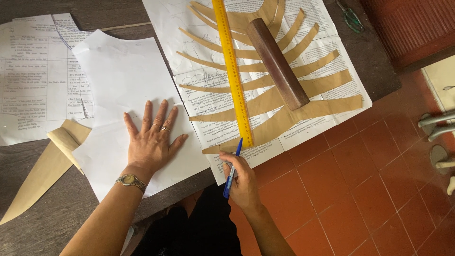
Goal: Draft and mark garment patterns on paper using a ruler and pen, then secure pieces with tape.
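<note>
The right hand (242, 182) pinches a blue pen (233, 168), tip by the yellow ruler (233, 71) on brown paper strips (284, 95). The left hand (151, 142) lies flat, fingers spread, on white paper (123, 71) on the bench (47, 227).

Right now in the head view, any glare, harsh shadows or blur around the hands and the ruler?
Head view: soft, even daylight; the flat left hand throws only a faint shadow on the white paper sheet. No glare on the long yellow ruler. Right hand with the blue pen is sharp, no motion blur. Slight wide-angle bending at the frame edges.
</note>
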